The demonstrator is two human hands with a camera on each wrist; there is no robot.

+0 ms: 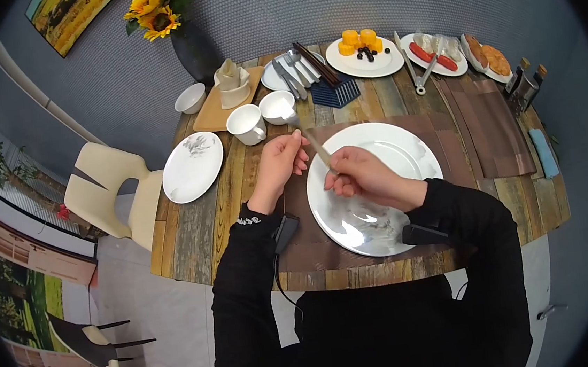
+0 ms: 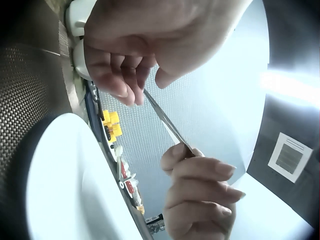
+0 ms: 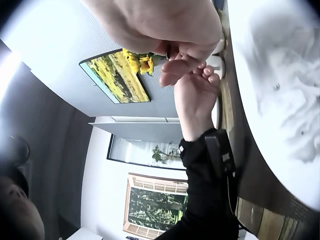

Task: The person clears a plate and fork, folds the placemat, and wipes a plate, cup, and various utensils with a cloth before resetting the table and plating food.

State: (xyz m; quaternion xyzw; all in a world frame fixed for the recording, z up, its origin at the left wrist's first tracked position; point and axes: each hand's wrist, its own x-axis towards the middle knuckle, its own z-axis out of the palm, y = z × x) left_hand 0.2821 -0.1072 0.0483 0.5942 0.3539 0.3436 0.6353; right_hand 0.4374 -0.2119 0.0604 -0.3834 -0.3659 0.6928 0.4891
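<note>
My right hand (image 1: 366, 173) pinches the handle of a silver piece of cutlery (image 1: 318, 150) between thumb and fingers, above the large white plate (image 1: 402, 136). The cutlery slants away to the upper left, its far end blurred, so I cannot tell whether it is a fork or a spoon. Beside that far part is my left hand (image 1: 281, 163), palm turned inward and fingers loosely bent. In the left wrist view, the thin metal shaft (image 2: 167, 121) runs from the right hand's fingers up to the left fingertips (image 2: 131, 95). The plate rests on a brown placemat (image 1: 298, 232).
Two white cups (image 1: 246, 126) and an oval plate (image 1: 194, 185) stand to the left. Knives, forks and chopsticks (image 1: 317, 62) lie at the back. Behind the plate are a dish of corn and berries (image 1: 368, 70), tongs (image 1: 419, 81) and a sausage plate (image 1: 462, 67). A blue cloth (image 1: 543, 153) lies right.
</note>
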